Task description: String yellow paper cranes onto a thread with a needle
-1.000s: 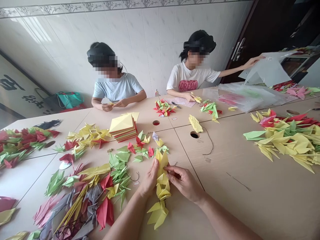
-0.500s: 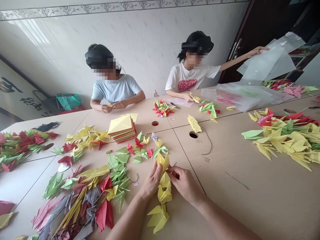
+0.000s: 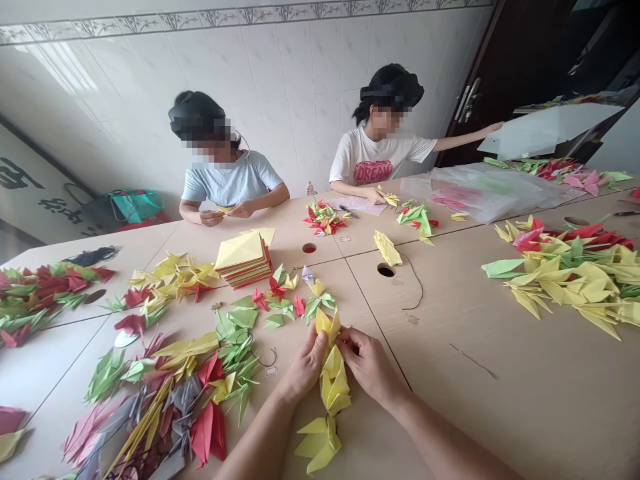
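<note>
We find one view only, from a camera worn on the head of a person seated at the near edge of the table (image 3: 500,400). It faces forward and down, close over that person's left hand (image 3: 305,363) and right hand (image 3: 367,363), which sit low in the centre. The wide lens bends the far tiled wall (image 3: 300,87) and takes in two people (image 3: 225,173) opposite, well apart from the camera. The door (image 3: 505,60) closes the upper right corner.
</note>
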Demonstrator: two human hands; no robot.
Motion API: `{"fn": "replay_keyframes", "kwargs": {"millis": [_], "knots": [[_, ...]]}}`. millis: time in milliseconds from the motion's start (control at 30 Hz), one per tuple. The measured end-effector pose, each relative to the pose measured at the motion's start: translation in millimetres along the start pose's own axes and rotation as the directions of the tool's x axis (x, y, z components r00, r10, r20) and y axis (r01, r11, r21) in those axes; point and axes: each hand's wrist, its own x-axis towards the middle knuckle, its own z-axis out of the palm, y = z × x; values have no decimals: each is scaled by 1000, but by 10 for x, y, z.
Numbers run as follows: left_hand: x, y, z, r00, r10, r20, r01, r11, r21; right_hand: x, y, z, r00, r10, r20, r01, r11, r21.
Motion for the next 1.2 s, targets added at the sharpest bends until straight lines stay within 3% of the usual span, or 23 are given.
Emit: {"fn": "replay_keyframes", "kwargs": {"millis": [133, 333, 633, 900, 1067, 1200], "knots": [[18, -9, 24, 995, -103, 18, 104, 985, -139, 17, 7, -11, 986, 122, 114, -145, 966, 216], [12, 69, 30, 979, -192, 68, 203, 934, -293, 57, 61, -81, 928, 266, 261, -362, 807, 466], [20, 79, -29, 957, -261, 124, 289, 890, -353, 106, 78, -165, 889, 347, 299, -455, 607, 651], [20, 78, -49, 957, -243, 159, 283, 903, -323, 133, 80, -192, 919, 314, 239, -386, 587, 712], [10, 69, -54, 951, -237, 197, 290, 905, -311, 124, 49, -180, 919, 289, 269, -394, 628, 671], [9, 33, -57, 946, -242, 215, 301, 901, -312, 126, 53, -185, 936, 276, 217, -350, 681, 643]]}}
